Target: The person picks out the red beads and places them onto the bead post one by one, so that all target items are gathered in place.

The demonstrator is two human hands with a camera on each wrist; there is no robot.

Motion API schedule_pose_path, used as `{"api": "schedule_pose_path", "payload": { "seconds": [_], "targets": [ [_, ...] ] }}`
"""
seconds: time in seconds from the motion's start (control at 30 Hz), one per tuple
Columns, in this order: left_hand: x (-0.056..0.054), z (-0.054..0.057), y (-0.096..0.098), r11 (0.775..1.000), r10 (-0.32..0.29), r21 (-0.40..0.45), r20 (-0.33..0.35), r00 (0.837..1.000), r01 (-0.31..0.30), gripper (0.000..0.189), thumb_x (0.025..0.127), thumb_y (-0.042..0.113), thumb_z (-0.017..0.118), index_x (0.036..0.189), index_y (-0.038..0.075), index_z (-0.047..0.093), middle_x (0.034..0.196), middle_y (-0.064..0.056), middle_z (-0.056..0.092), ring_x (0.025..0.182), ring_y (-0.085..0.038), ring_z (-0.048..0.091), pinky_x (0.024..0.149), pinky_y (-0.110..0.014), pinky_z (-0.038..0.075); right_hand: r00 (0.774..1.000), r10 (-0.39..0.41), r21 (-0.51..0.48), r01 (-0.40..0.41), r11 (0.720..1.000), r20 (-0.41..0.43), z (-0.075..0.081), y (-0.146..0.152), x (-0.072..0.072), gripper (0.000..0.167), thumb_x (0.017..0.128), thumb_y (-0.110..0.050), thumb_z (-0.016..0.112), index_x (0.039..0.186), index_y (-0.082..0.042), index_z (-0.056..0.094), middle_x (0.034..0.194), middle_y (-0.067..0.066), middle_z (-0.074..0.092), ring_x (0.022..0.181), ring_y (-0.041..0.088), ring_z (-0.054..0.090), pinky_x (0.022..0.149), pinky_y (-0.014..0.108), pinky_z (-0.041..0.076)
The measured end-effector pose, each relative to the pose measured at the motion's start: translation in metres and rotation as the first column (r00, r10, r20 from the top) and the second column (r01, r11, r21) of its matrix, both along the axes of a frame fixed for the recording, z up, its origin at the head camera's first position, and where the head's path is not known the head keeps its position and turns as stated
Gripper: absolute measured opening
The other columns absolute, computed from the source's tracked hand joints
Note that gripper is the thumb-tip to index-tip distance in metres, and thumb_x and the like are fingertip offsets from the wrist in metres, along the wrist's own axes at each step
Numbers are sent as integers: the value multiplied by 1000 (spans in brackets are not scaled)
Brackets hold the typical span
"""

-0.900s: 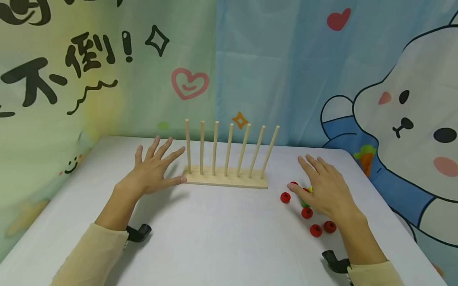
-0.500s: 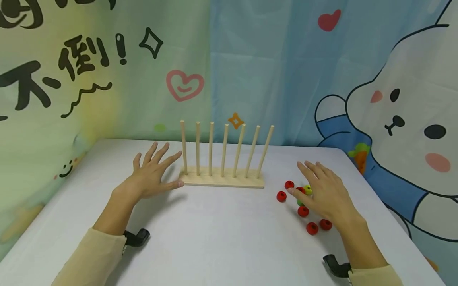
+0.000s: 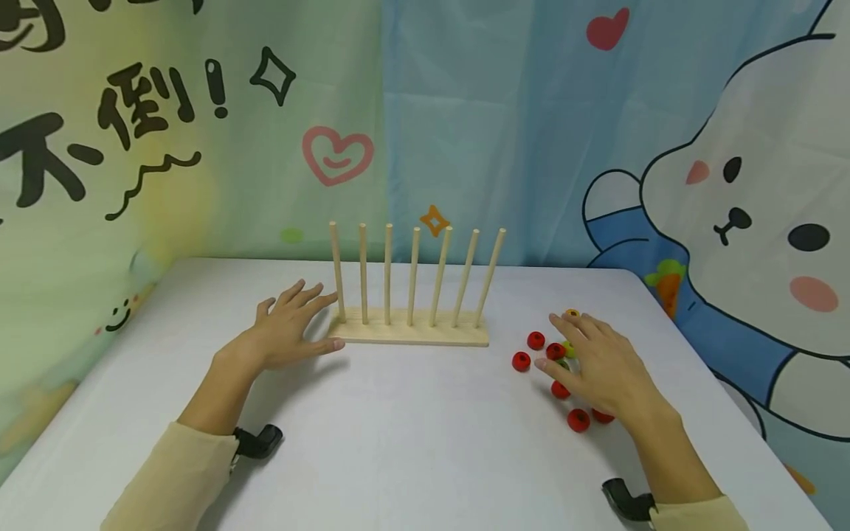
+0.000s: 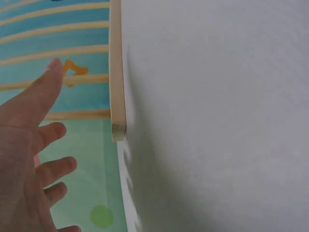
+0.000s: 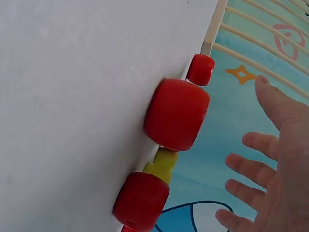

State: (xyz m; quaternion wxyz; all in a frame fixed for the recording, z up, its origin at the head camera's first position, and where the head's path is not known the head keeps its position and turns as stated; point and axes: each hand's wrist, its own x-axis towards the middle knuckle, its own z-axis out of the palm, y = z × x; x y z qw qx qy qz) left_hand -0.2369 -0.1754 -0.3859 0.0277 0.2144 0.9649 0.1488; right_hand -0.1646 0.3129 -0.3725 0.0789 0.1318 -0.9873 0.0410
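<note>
A pale wooden rack [image 3: 408, 335] with a row of several upright pegs stands toward the back of the table. My left hand [image 3: 285, 332] is at its left end, fingers spread and holding nothing; in the left wrist view the thumb [image 4: 46, 87] overlaps the pegs. On the right, my right hand [image 3: 600, 361] hovers over a loose group of beads, its fingers relaxed and slightly apart. Several are red, such as one red bead [image 3: 578, 420] in front, with a yellow-green bead [image 3: 568, 349] and an orange-yellow bead [image 3: 572, 313] behind. The hand partly hides the group.
The white table [image 3: 425, 428] spreads around the rack and in front of both arms. A printed cloth backdrop [image 3: 465, 133] hangs behind it. Each wrist carries a black camera mount, the left mount [image 3: 259, 441] and the right mount [image 3: 627, 501].
The head view has shifted slightly, so the scene sits a little further left. My left fingers have lowered somewhat beside the rack. The right hand stays over the beads, its fingers slightly lower.
</note>
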Motion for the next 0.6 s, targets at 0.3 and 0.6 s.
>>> {"api": "schedule_pose_path", "payload": {
  "seconds": [0.3,0.6],
  "targets": [
    [-4,-1,1,1000,13,6,37,999,-13,85,93,69,60,160,22,37,168,-16,26,156,-44,10,110,-77,15,998,23,-40,-21,999,55,-1,-3,-1,76,95,-57,65,153,-11,48,152,23,47,135,49,42,105,72,36],
    [-8,-3,3,1000,3,31,58,998,-4,81,94,64,61,159,21,40,167,-18,28,155,-46,14,108,-78,20,995,26,-75,-19,997,96,0,-7,-3,69,94,-48,72,149,-12,53,147,21,52,130,46,47,101,71,41]
  ]
}}
